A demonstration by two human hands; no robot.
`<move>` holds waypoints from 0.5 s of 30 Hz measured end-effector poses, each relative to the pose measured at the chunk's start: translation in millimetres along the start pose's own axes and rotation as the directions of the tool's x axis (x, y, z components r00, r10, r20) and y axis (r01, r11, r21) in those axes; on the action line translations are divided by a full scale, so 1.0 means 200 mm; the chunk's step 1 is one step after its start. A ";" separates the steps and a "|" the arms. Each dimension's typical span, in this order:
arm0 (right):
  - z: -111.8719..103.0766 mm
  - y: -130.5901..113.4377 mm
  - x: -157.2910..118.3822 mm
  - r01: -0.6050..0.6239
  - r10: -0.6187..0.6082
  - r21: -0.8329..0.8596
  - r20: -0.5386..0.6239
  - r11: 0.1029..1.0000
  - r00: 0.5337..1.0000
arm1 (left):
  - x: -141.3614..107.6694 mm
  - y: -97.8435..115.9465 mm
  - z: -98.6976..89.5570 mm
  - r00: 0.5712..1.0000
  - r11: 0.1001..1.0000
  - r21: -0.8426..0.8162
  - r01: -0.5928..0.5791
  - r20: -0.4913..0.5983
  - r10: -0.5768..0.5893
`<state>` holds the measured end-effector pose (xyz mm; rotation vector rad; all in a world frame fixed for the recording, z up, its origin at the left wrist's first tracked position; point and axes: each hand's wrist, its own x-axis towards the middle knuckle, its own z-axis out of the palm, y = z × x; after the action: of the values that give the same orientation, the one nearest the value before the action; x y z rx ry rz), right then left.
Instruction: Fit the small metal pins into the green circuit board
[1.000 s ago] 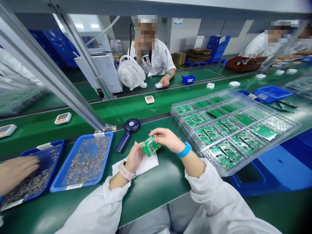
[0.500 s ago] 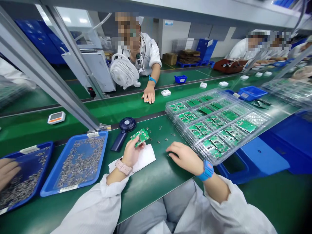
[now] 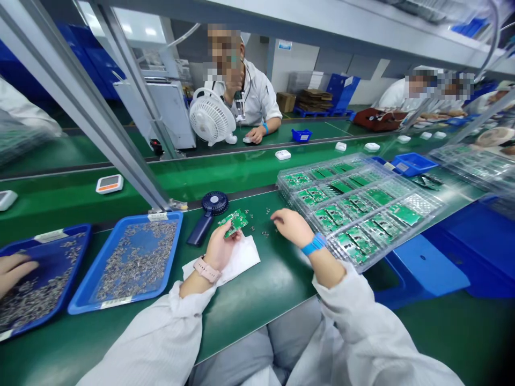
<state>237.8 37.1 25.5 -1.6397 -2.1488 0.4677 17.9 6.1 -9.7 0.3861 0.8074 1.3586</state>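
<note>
My left hand (image 3: 221, 247) grips a green circuit board (image 3: 237, 222) by its near edge, tilted above the bench. Beneath that hand lies a white sheet of paper (image 3: 244, 260). Small metal parts (image 3: 265, 234) are scattered on the green bench to the right of the board. My right hand (image 3: 293, 228) is over the bench beside these parts, its fingers curled and the fingertips drawn together. Whatever may be between those fingertips is too small to make out. Just behind the left hand rests a dark blue handheld fan (image 3: 214, 203).
Two blue trays of small metal parts, one nearer (image 3: 176, 252), stand at left; another person's hand (image 3: 16, 271) reaches into the farther one. Clear plastic trays of circuit boards (image 3: 416, 234) are stacked at right. A green conveyor (image 3: 225, 169) carries white devices; a co-worker (image 3: 259, 96) sits across.
My right hand has moved up and slightly left, its fingers curling closer together. My left hand still holds the board. Across the conveyor, the co-worker's hand has drawn back with a white device.
</note>
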 end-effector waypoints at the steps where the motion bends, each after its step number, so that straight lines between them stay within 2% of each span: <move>1: 0.01 0.01 0.08 -0.047 0.047 -0.001 -0.013 0.999 0.999 | 0.00 0.00 0.00 1.000 1.000 0.000 0.000 0.002 0.000; 4: 0.06 0.05 0.26 -0.156 0.156 -0.001 -0.041 0.988 0.987 | 0.00 0.00 0.00 1.000 1.000 0.007 -0.003 0.006 0.003; 6: 0.10 0.07 0.32 -0.187 0.187 0.006 -0.051 0.982 0.981 | 0.00 0.00 0.00 1.000 1.000 0.016 -0.004 0.007 0.004; 10: 0.14 0.11 0.32 -0.168 0.171 0.056 -0.048 0.984 0.984 | 0.00 0.00 0.00 1.000 0.998 0.055 -0.005 0.020 0.004; 15: 0.11 0.14 0.28 -0.098 0.108 0.193 -0.039 0.976 0.993 | 0.00 0.01 0.00 0.999 0.993 0.114 -0.006 0.034 0.002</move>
<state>236.4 98.5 -0.2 -1.6421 -1.9242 0.6369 15.9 6.8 -8.6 0.4988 0.8589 1.3098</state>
